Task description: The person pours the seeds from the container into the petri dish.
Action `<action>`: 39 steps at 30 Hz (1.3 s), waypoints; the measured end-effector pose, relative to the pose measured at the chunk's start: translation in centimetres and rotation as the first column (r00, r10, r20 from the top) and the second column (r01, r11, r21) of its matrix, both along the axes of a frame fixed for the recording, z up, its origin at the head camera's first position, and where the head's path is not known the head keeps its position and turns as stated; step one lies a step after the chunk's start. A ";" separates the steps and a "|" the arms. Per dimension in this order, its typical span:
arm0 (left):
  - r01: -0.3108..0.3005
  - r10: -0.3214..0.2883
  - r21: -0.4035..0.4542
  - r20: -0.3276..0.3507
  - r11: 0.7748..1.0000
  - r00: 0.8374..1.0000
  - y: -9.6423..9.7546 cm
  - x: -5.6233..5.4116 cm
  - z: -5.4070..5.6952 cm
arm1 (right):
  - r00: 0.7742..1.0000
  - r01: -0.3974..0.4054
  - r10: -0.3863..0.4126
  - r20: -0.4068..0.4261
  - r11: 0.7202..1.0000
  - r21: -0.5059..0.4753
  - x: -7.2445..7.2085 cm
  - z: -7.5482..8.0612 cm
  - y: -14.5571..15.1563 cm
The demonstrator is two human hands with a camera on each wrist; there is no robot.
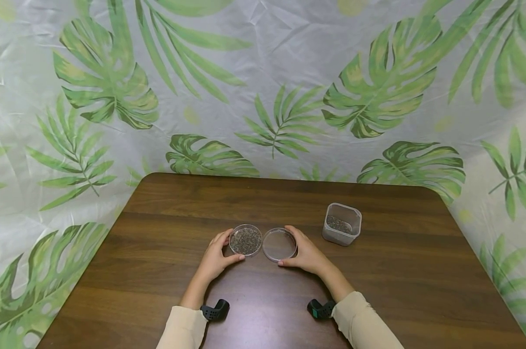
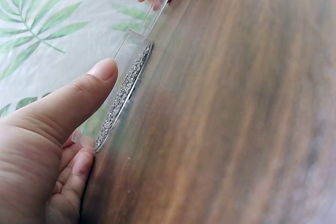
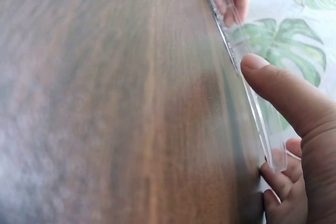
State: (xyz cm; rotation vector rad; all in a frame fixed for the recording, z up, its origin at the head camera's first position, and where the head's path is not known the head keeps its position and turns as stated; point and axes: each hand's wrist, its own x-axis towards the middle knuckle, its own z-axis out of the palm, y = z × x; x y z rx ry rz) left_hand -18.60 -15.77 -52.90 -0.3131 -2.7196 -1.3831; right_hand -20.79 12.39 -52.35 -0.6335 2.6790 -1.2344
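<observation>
A clear petri dish [image 2: 124, 51] stands on the table, its floor covered by a layer of grey-brown granules [image 1: 245, 241]. My left hand [image 1: 212, 261] grips it from the left, thumb on the near side and fingers round the far side. Close beside it on the right is another clear, shallow round dish or lid [image 1: 279, 244], with nothing visible inside. Thumb and fingers of my right hand [image 1: 307, 254] hold this one by its right edge. In the head view the two rims nearly meet; whether they touch I cannot tell.
A translucent square plastic tub [image 1: 338, 237] stands behind and right of my right hand, with similar granules at its bottom. Everything rests on a dark brown wooden table [image 1: 158, 271]. Behind the table hangs a leaf-patterned cloth [image 1: 289, 53].
</observation>
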 end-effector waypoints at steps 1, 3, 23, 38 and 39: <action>-0.002 0.002 -0.002 0.004 1.000 1.000 0.0 0.0 0.0 | 1.000 0.000 0.000 0.001 1.000 -0.005 0.0 0.0 0.0; -0.005 0.005 -0.003 0.015 1.000 1.000 0.0 0.0 0.0 | 1.000 0.000 0.000 -0.004 1.000 -0.013 0.0 0.1 0.0; -0.006 0.006 0.000 -0.001 1.000 1.000 0.1 0.1 0.1 | 0.999 0.040 -0.042 -0.027 0.996 -0.086 0.2 0.7 -0.6; -0.007 0.007 -0.003 -0.003 1.000 1.000 0.1 0.0 0.0 | 0.997 0.025 -0.034 -0.064 0.989 -0.143 0.2 1.7 -1.6; -0.004 0.004 -0.005 -0.005 1.000 1.000 0.1 0.0 0.0 | 0.997 0.023 -0.033 -0.067 0.989 -0.149 0.2 1.7 -1.7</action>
